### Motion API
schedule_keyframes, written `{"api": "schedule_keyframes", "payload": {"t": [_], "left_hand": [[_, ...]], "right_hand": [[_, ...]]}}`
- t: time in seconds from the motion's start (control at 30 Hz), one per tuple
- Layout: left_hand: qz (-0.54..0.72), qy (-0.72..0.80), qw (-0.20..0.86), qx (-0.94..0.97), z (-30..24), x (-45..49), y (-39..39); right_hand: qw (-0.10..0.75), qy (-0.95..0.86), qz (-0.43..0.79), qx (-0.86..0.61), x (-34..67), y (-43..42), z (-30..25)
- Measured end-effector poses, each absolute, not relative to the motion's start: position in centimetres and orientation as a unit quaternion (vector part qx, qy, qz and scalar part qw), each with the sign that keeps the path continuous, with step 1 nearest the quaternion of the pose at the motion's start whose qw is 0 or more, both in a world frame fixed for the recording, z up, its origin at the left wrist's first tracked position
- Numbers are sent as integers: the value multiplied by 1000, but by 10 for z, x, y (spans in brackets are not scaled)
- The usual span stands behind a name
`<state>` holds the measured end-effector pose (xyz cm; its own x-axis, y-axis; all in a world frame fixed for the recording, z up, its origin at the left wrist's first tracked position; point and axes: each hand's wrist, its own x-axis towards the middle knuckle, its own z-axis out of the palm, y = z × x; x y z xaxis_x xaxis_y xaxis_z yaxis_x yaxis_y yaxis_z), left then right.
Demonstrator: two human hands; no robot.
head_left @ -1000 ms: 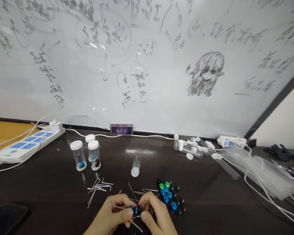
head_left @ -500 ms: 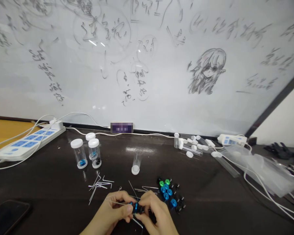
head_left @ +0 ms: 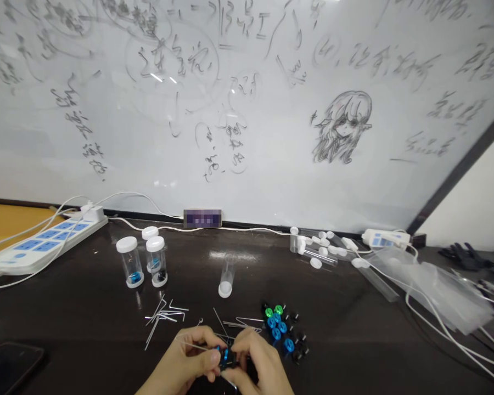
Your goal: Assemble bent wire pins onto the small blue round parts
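In front of me, low in the head view, my left hand pinches a small blue-and-black part between thumb and fingers. A thin metal wire crosses that hand's fingers towards the part. My right hand grips the part's other side, its fingertips closed around the black end. My fingers cover much of the part. Thin bent metal rods lie just beyond the hands. Right of my right hand sits a cluster of small blue knobs, green knobs and black screws.
More L-shaped rods lie to the left. Lidded clear tubes stand behind them, and an uncapped tube stands mid-table. White caps and tubes lie at the back right. A phone, power strip and plastic bags surround these.
The view has shifted slightly. Both hands still hold the blue-and-black part, which has tilted a little between the fingers. The bent rod end beneath it shows less now.
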<state>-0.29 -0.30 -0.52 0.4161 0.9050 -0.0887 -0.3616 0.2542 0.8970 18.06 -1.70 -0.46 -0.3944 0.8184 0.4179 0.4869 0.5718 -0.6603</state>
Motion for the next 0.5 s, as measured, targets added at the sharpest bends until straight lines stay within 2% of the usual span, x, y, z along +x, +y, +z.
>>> {"api": "schedule_keyframes", "payload": {"t": [0.17, 0.37, 0.5], "left_hand": [[431, 319, 728, 426, -3, -2, -5], [441, 311, 734, 412, -1, -2, -4], [442, 304, 732, 421, -2, -1, -5]], "right_hand": [[343, -818, 207, -412, 184, -17, -7], [376, -816, 188, -397, 181, -18, -2], [362, -818, 188, -406, 182, -18, 0]]}}
